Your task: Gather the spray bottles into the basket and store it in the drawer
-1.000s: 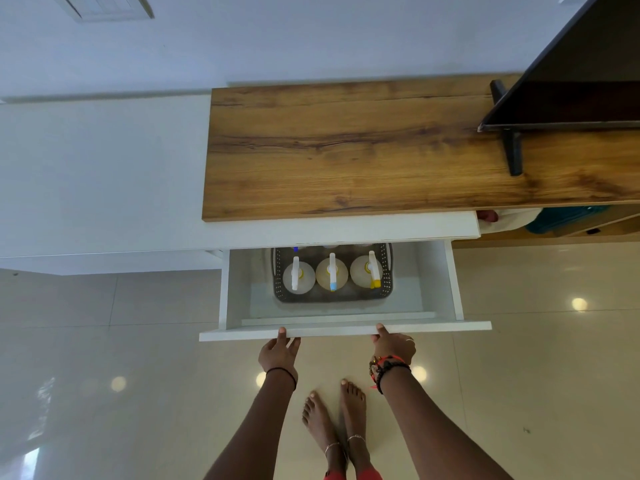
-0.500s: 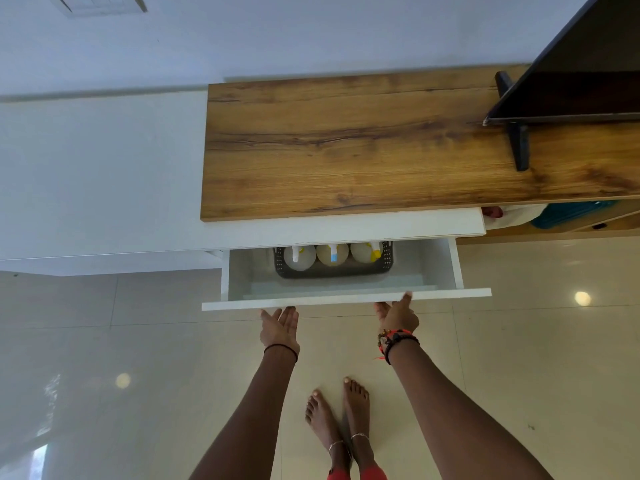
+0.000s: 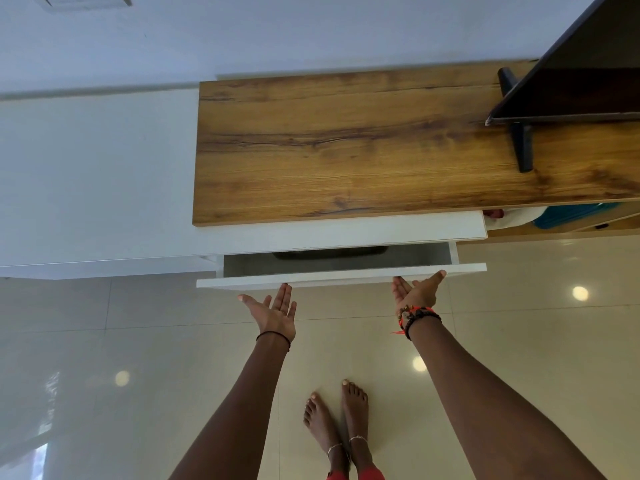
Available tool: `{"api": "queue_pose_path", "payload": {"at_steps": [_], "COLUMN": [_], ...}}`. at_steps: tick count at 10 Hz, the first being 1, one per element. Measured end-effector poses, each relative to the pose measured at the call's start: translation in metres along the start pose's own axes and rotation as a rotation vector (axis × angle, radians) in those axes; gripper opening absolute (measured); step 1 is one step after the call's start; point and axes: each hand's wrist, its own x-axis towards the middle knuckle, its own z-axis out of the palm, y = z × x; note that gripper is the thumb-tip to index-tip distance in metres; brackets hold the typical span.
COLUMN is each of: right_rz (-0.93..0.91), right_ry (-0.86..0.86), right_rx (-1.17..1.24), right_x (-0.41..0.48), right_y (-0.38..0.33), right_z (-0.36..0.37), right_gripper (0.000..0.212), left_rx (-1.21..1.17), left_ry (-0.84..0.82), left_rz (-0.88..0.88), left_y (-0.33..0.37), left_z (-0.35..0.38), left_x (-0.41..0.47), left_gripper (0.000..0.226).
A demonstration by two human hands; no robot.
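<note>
The left hand (image 3: 273,313), fingers straight and empty, touches the drawer front (image 3: 341,276) left of centre, the basket (image 3: 330,253) shows only a dark rim just behind that front, whose long axis runs crosswise directly ahead, and the right hand (image 3: 417,292), equally flat and empty, touches it further right.

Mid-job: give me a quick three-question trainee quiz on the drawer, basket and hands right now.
1. True or false: the white drawer under the wood-grain top is fully shut.
2. The left hand and right hand are: A clenched into fists; B open, fingers straight, at the drawer front; C flat on that top.
3. Fill in: only the rim of the dark plastic ____ shows inside the drawer.
Key: 1 false; 2 B; 3 basket.
</note>
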Motion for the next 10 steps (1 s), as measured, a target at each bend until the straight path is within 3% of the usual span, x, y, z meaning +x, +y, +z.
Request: {"api": "queue_pose_path", "payload": {"at_steps": [5,9,10], "right_rz": [-0.003,-0.03,-0.092], "right_ry": [-0.054,-0.112,-0.092], "right_rx": [-0.074,-0.199,-0.333], "right_x": [0.007,0.01,-0.005], "right_y": [-0.018,-0.035,-0.028], "right_z": [0.037,0.045,0.041], "right_gripper": [0.088,0.087,0.079], "left_rx": [0.027,0.22,0.384], "left_ry": [-0.14,-0.204,-0.181], "left_rz": [0.06,0.074,0.129], "left_y": [0.017,0.038,0.037], "left_z": [0.024,0.039,0.042], "left_x": [0.026,0.023,0.009], "left_gripper": [0.088,0.089,0.085]}}
